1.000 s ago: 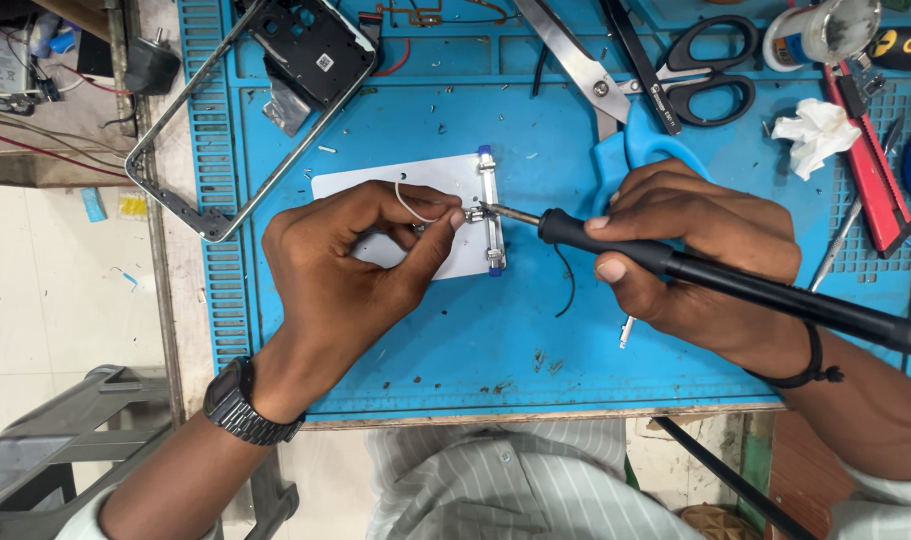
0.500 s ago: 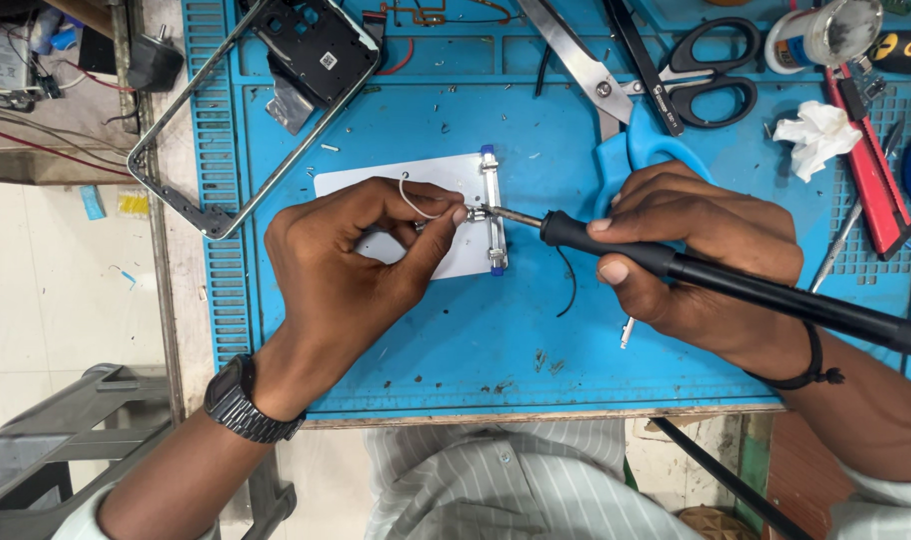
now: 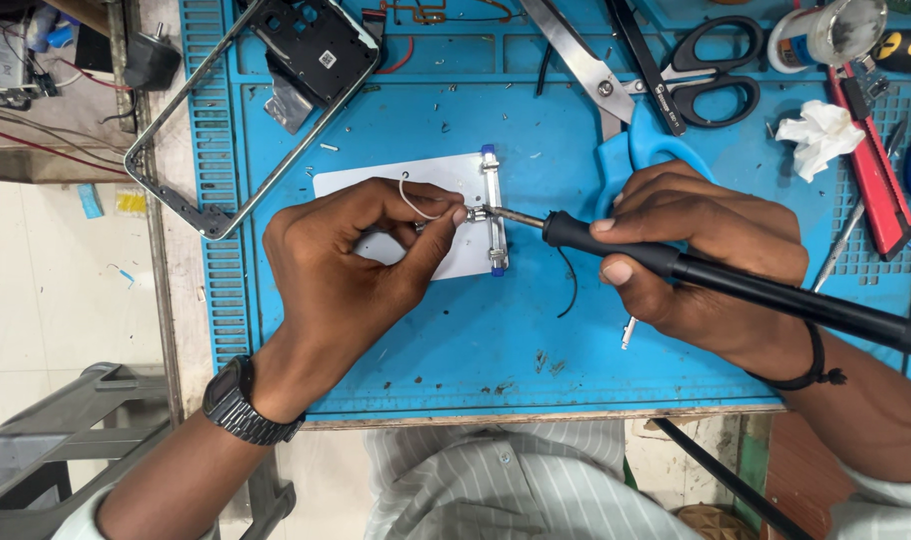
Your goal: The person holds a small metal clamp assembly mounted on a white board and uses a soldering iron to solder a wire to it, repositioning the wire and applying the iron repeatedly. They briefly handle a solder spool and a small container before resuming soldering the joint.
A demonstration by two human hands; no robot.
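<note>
The left hand was closed in a pinch, the thumb and forefinger holding a thin loop of white wire and pressing its end to the joint. The right hand was wrapped firmly around the black handle of a soldering iron, like one holds a thick pen, and the metal tip touched the same point where the wire ended. This point was at a small metal clamp with blue ends, which lay on a white plate near the middle of the blue work mat.

I judged that the soldering of the wire end to the small part in the clamp was the step in hand, with the joint being heated. The next move, as I think, called for a steady left hand while the joint cools and for lifting the iron straight away without dragging.

Further out, scissors, a crumpled white tissue and an opened phone frame lay at the far edge of the mat.
</note>
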